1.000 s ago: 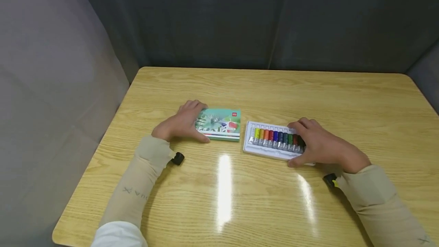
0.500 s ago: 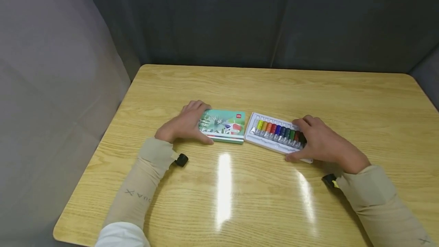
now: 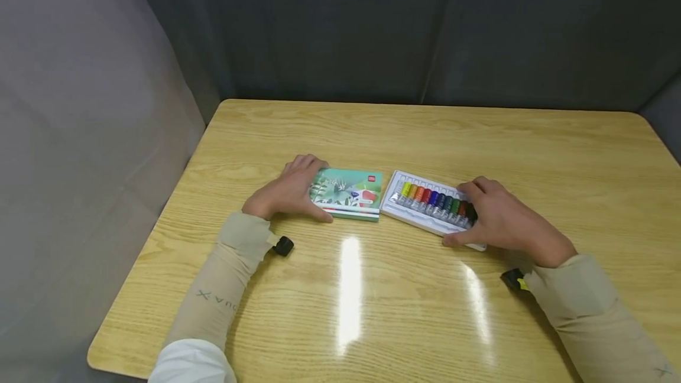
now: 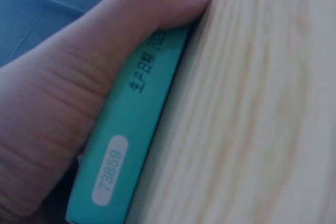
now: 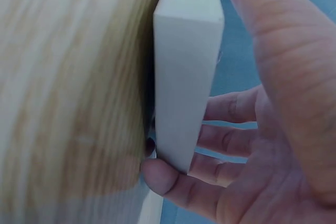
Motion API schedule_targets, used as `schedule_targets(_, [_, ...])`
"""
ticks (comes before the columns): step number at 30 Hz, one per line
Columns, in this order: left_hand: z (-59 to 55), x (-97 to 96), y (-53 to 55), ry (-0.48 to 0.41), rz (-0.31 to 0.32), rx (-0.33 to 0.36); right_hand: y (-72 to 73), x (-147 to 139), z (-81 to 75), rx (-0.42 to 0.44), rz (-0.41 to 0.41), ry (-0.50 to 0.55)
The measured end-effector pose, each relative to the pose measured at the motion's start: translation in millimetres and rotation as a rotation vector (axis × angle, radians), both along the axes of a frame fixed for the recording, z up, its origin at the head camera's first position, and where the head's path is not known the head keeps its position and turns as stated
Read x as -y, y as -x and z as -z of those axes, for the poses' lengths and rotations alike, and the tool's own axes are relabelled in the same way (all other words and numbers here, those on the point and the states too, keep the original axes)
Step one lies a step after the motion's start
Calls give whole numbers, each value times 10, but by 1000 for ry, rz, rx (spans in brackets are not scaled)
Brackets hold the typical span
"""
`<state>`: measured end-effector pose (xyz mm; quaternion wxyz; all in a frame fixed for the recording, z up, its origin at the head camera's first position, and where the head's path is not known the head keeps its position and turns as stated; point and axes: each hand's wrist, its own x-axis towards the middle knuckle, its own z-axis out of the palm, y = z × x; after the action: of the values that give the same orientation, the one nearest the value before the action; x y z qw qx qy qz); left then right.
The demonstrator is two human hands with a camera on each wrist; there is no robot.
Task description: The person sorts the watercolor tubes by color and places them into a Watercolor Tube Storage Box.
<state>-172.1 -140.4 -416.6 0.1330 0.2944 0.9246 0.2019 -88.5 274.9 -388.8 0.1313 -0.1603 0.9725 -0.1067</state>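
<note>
My left hand (image 3: 295, 189) grips a flat teal box (image 3: 348, 194) with a leaf print by its left end, thumb along the near side and fingers over the far side. Close up, the left wrist view shows the thumb on the box's teal side (image 4: 126, 145), which bears the number 73859. To the right, my right hand (image 3: 497, 217) holds the right end of a white tray (image 3: 415, 222) with a row of several coloured paint tubes (image 3: 433, 201). Its thumb and fingers span the tray's near and far edges. Box and tray lie end to end, the tray turned slightly askew.
Both things are on a wood-grain table (image 3: 415, 312) with rounded corners. A dark curtain (image 3: 330, 28) hangs behind it, and grey cloth (image 3: 80, 152) lines the left side. Light reflections streak the near tabletop.
The teal box has shifted a little right with my left hand. The paint tray's left end has swung away from me and closer to the box, leaving the tray at an angle.
</note>
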Motion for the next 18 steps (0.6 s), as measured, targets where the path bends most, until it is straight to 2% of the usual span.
schedule_targets(8, [-4,12,-12,-5,-10,-10,-11,36,2,5,3,19])
schedule_targets(18, [15,-3,-13,-1,1,-17,-45,92,-4,-11,-51,25])
